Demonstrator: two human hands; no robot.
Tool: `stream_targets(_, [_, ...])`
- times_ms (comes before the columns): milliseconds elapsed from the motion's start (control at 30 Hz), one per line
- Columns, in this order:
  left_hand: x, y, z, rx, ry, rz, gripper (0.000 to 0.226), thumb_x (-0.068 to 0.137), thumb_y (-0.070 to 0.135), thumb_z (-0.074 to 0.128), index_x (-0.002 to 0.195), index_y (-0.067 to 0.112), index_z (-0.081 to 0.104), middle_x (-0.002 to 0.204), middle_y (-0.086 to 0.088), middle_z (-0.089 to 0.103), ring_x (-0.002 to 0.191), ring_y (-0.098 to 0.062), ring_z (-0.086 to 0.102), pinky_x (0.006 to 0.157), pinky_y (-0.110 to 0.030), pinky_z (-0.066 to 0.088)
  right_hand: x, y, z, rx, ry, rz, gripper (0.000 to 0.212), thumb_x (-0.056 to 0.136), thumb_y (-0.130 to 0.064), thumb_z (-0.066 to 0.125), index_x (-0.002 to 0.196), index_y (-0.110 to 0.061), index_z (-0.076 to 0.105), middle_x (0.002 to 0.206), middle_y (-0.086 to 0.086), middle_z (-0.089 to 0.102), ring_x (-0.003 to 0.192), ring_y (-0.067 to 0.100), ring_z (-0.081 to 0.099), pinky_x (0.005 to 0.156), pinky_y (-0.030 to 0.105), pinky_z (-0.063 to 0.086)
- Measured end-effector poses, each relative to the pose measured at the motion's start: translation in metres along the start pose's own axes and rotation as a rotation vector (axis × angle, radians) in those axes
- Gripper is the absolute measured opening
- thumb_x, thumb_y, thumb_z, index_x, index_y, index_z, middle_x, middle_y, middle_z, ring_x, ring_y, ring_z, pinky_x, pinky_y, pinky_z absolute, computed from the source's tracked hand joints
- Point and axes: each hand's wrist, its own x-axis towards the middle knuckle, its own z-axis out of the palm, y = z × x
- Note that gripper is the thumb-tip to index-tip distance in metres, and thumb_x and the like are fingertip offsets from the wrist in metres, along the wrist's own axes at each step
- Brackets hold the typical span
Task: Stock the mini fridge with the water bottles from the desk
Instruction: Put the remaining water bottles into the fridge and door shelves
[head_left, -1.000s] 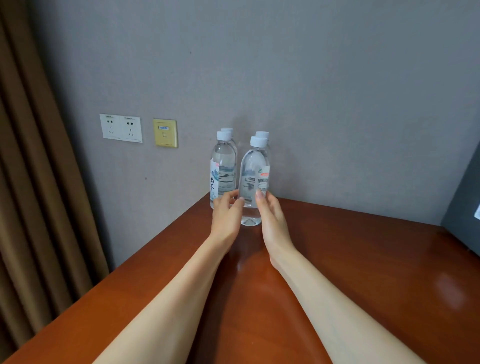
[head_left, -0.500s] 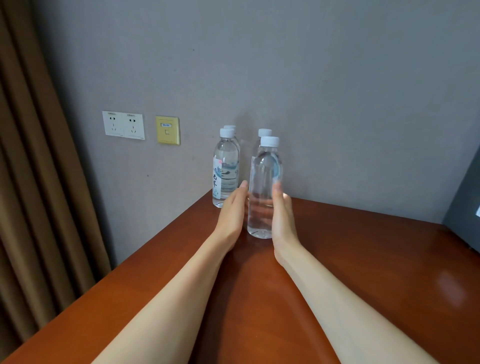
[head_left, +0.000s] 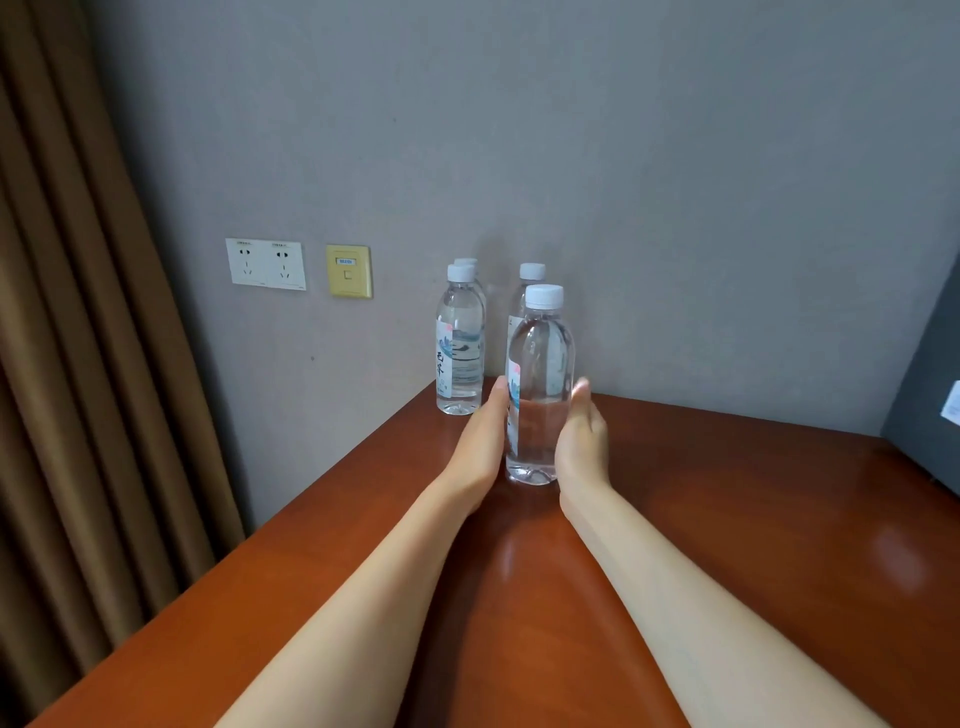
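Since the bottle (head_left: 540, 384) I am after stands straight ahead of me, squarely between my two hands, what matters is that it is upright: its long axis is vertical, with the white cap at the top and the base down at the desk (head_left: 727, 545). Whether the base rests on the wood or has just cleared it I cannot tell. My left hand (head_left: 480, 441) lies flat against the bottle's left side with the fingers straight, pressing rather than wrapping. My right hand (head_left: 582, 436) cups the right side, thumb pointing up along it. Its fingers are hidden behind the bottle, so I cannot say whether they curl round it. Both hands touch the lower half and neither is nearer than the other, so I judge the coming lift to be a two-handed squeeze straight up. That needs even pressure from both sides, or the bottle will tip toward the weaker one. Three more bottles (head_left: 460, 353) stand beyond it near the wall (head_left: 675, 208), one just behind it and a pair off to the left. They are close to it but apart from it, so drawing it toward me should take it clear of them. The fridge I cannot make out; a dark panel (head_left: 930, 374) at the right edge may or may not belong to it.
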Motion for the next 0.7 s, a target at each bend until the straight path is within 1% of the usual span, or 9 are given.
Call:
stream_targets(67, [-0.007,-0.001,0.002,0.021,-0.036,0.005,0.060,0.103,0.050,0.016,0.127,0.020,0.062,0.119,0.002,0.069,0.115,-0.010,0.061,0.110,-0.037,0.040,-0.005,-0.001,-0.002,-0.021,0.026,-0.027,0.036,0.104,-0.045,0.031,0.095,-0.021,0.057,0.085,-0.008,0.062,0.089,0.015,0.059,0.084,0.029,0.042])
stream_targets(133, [-0.016,-0.001,0.002,0.049,-0.045,0.020,0.059,0.101,0.054,0.018,0.130,0.024,0.059,0.125,0.005,0.066,0.122,-0.007,0.056,0.112,-0.036,0.035,-0.012,-0.003,-0.005,-0.049,0.043,-0.033,0.032,0.103,-0.044,0.032,0.099,-0.020,0.053,0.081,-0.016,0.055,0.087,0.013,0.052,0.083,0.027,0.036])
stream_targets(200, [-0.024,-0.001,0.001,0.100,-0.023,0.033,0.060,0.091,0.069,0.026,0.117,0.028,0.061,0.124,0.008,0.065,0.121,-0.007,0.056,0.112,-0.039,0.034,-0.024,-0.007,-0.008,-0.047,0.036,-0.019,0.030,0.103,-0.044,0.034,0.098,-0.020,0.052,0.080,-0.018,0.052,0.083,0.011,0.049,0.082,0.026,0.034])
stream_targets(267, [-0.032,-0.002,0.000,0.138,0.025,0.044,0.062,0.080,0.078,0.031,0.106,0.029,0.059,0.119,0.010,0.065,0.114,-0.006,0.058,0.111,-0.042,0.036,-0.038,-0.013,-0.011,-0.019,0.004,0.001,0.031,0.102,-0.044,0.037,0.096,-0.018,0.053,0.080,-0.014,0.054,0.079,0.009,0.051,0.080,0.026,0.035])
stream_targets(367, [-0.052,0.000,0.003,0.152,0.041,0.071,0.060,0.081,0.075,0.037,0.116,0.031,0.058,0.119,0.011,0.065,0.114,-0.007,0.059,0.106,-0.043,0.042,-0.057,-0.019,-0.018,-0.008,-0.056,0.052,0.044,0.100,-0.049,0.039,0.101,-0.010,0.059,0.092,-0.001,0.063,0.086,0.013,0.057,0.071,0.026,0.042])
stream_targets(467, [-0.078,0.003,0.005,0.122,0.053,0.085,0.053,0.084,0.065,0.043,0.119,0.027,0.057,0.116,0.010,0.066,0.110,-0.007,0.062,0.104,-0.042,0.045,-0.077,-0.025,-0.026,0.017,-0.121,0.087,0.051,0.097,-0.055,0.041,0.102,-0.008,0.061,0.100,0.009,0.070,0.088,0.019,0.067,0.073,0.030,0.054])
stream_targets(567, [-0.101,0.009,0.006,0.107,0.055,0.095,0.048,0.084,0.058,0.051,0.117,0.024,0.057,0.112,0.004,0.069,0.104,-0.008,0.065,0.098,-0.036,0.049,-0.100,-0.039,-0.038,0.058,-0.230,0.080,0.043,0.098,-0.049,0.043,0.108,-0.011,0.058,0.094,0.006,0.069,0.071,0.009,0.070,0.051,0.020,0.052])
stream_targets(633, [-0.118,0.013,0.006,0.135,0.047,0.102,0.045,0.081,0.053,0.058,0.116,0.025,0.056,0.112,0.000,0.068,0.100,-0.008,0.067,0.091,-0.031,0.053,-0.113,-0.046,-0.045,0.083,-0.300,0.076,0.039,0.096,-0.044,0.050,0.115,-0.010,0.057,0.094,0.006,0.070,0.072,0.007,0.071,0.054,0.018,0.052])
stream_targets(700, [-0.132,0.016,0.006,0.204,0.040,0.117,0.041,0.081,0.044,0.068,0.117,0.028,0.056,0.114,0.003,0.067,0.098,-0.005,0.067,0.088,-0.028,0.055,-0.125,-0.048,-0.051,0.090,-0.337,0.069,0.050,0.090,-0.048,0.058,0.123,-0.011,0.055,0.107,0.011,0.071,0.088,0.017,0.072,0.064,0.024,0.056])
